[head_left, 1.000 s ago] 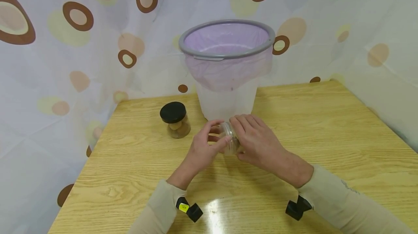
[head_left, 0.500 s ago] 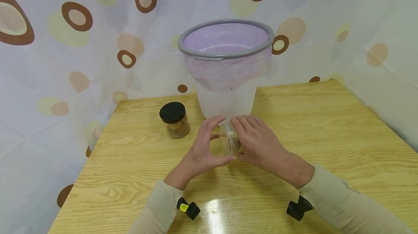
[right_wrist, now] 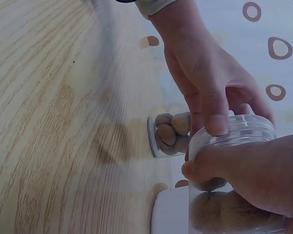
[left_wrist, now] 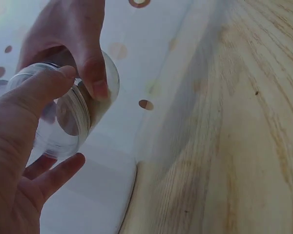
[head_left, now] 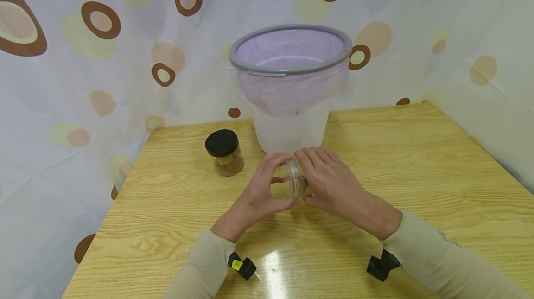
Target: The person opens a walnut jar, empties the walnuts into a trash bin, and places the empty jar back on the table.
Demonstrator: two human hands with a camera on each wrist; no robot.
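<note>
A clear plastic jar (head_left: pixel 301 185) is tipped on its side in front of the bin, between my hands. My right hand (head_left: pixel 333 185) grips its body and covers most of it. At the other end my left hand (head_left: pixel 256 192) spreads thumb and fingers round the clear screw lid (head_left: pixel 294 176). In the right wrist view, brown walnuts (right_wrist: pixel 207 212) show through the jar wall, and the left thumb presses on the lid's edge. The left wrist view has both hands meeting at the lid's ridged rim.
Left of the hands stands a second jar (head_left: pixel 227 164) with a black lid (head_left: pixel 221 143) and walnuts inside. A white bin (head_left: pixel 288 127) with a purple liner and grey rim (head_left: pixel 292 72) is just behind the hands. The wooden table (head_left: pixel 167 225) meets a spotted curtain (head_left: pixel 125 81).
My left hand has loosened from the clear lid, opened wider with its thumb lower, then closed in on it again. The right hand and the jar stay nearly still.
</note>
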